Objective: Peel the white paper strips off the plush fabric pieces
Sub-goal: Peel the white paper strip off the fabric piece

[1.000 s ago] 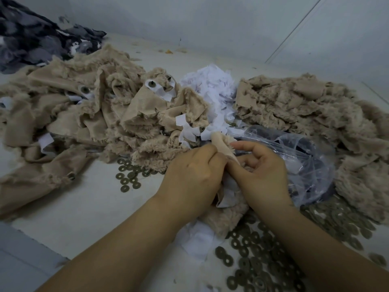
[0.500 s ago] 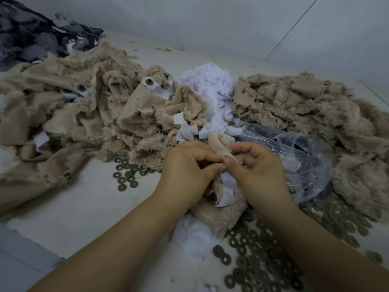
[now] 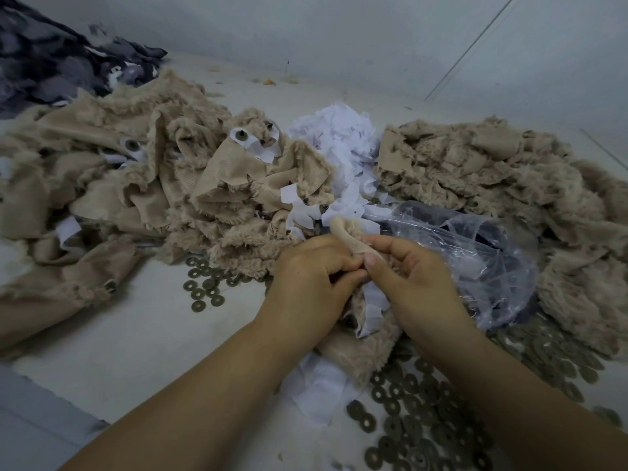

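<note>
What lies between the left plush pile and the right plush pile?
In the head view, a heap of peeled white paper strips sits between the left plush pile and the right plush pile, with a clear plastic bag just in front.

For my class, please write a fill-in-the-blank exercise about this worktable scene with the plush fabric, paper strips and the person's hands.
1. The left hand and the right hand both grip one beige plush piece with a ____ paper strip hanging from it.
2. The heap of loose paper strips lies ____ the two plush piles.
3. The clear plastic bag lies on the person's ____ side.
4. The ring-shaped washers are dark and ____ in shape.

Missing words: white; between; right; round
</note>
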Demonstrator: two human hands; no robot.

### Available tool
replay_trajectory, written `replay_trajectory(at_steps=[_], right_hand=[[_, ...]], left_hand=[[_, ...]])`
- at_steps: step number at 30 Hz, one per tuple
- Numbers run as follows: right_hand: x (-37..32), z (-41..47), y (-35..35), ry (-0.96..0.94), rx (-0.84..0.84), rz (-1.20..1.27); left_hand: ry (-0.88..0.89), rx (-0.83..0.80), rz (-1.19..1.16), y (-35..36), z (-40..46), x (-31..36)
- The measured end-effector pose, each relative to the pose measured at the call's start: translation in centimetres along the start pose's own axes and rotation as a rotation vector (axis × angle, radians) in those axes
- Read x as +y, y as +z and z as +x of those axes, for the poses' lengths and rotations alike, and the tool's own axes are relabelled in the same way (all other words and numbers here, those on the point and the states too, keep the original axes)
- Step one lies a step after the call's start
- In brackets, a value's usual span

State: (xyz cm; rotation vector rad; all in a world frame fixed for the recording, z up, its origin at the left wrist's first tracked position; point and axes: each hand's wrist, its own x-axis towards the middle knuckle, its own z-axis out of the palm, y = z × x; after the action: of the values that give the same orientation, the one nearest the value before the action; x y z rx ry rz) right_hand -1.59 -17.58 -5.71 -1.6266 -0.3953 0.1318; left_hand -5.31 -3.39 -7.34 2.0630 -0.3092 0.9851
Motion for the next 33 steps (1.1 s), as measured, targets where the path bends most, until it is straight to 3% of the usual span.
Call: replay_trajectory(at_steps=[9,22,33], right_hand=[[0.29,0.5,-0.44,0.061,-0.04,0.062],[0.34,0.72,-0.55,0.019,0.017,0.031],[-0.22,0.29,-0.13,-0.009,-0.008,0.009]], left_hand=[[0.049,0.013,0.026,0.3,-0.05,-0.22],[-0.192,-0.09,-0.209,-0.54,0.26,-0.19],[-0.024,-0.028,-0.06,-0.32,-0.06,-0.22]])
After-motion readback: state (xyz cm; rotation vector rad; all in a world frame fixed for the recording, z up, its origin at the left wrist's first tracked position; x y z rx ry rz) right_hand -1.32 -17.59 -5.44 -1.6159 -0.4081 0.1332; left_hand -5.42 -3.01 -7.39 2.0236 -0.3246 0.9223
